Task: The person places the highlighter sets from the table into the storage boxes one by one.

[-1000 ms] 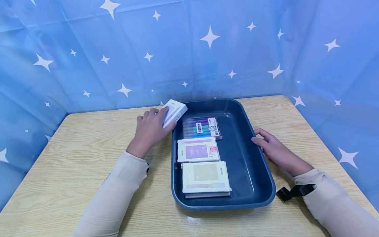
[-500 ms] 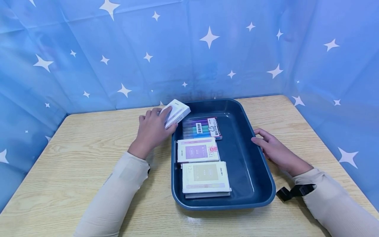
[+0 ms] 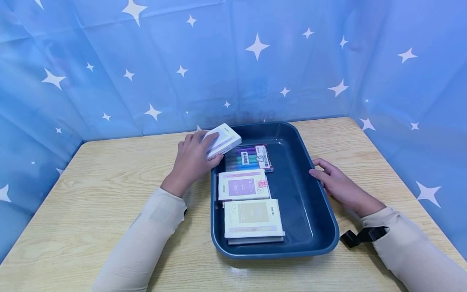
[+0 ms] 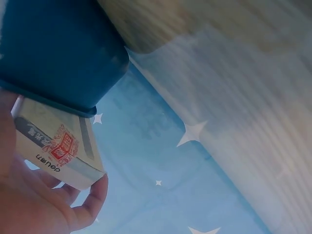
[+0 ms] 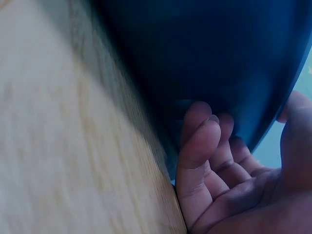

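Note:
My left hand (image 3: 193,160) grips a small white box (image 3: 225,140) over the far left corner of a dark blue tray (image 3: 295,219). In the left wrist view, the box (image 4: 61,141) shows red and black print, and the thumb and fingers hold it from both sides beside the tray's rim. On the tray's right side, my right hand (image 3: 337,184) pinches the rim, thumb on top; in the right wrist view its fingers (image 5: 200,146) curl against the outer wall. Inside the tray lie a clear pack of coloured pens (image 3: 251,158), a purple-labelled white box (image 3: 242,185) and a yellow-labelled box (image 3: 251,219).
The yellow-labelled box lies on top of another flat item (image 3: 255,241). Under the tray is a wooden table (image 3: 91,211), with a blue star-patterned curtain (image 3: 219,61) behind it. A black strap device (image 3: 365,236) is on the right wrist.
My left hand has moved right with the white box, carrying it further over the tray's rim above the pen pack. The right hand and the tray have stayed in place.

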`<action>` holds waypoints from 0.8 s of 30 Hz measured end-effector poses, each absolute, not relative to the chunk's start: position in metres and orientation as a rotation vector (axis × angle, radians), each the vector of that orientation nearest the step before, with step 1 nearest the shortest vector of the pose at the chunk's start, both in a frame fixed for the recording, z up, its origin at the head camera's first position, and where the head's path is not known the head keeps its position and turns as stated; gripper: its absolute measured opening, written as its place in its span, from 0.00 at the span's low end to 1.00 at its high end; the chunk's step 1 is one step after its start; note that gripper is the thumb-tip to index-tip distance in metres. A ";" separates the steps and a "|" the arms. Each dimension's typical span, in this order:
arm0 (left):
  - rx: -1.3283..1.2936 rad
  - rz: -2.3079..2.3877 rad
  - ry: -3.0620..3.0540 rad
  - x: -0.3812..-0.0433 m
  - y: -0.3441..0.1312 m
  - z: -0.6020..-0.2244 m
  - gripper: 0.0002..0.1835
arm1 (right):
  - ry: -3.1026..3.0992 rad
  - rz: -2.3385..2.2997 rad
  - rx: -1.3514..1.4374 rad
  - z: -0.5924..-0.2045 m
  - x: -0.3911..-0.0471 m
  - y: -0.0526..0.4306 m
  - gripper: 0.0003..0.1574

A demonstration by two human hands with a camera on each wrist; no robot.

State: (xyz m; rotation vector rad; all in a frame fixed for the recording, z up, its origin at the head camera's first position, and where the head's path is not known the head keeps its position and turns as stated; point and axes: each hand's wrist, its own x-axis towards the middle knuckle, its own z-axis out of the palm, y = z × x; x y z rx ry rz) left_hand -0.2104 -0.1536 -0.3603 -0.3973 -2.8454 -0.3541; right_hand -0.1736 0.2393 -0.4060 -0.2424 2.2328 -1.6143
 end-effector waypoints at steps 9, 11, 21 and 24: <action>-0.380 -0.340 -2.886 -0.215 -0.150 -0.358 0.35 | 2.244 -1.610 -0.232 -0.406 -0.173 0.239 0.21; -0.389 -0.313 -2.899 -0.216 -0.149 -0.357 0.36 | 2.247 -1.609 -0.234 -0.406 -0.173 0.240 0.22; -0.468 -0.206 -2.929 -0.219 -0.145 -0.352 0.36 | 2.218 -1.637 -0.258 -0.406 -0.173 0.240 0.22; -0.495 -0.182 -2.931 -0.220 -0.143 -0.352 0.37 | 2.218 -1.631 -0.254 -0.406 -0.173 0.240 0.22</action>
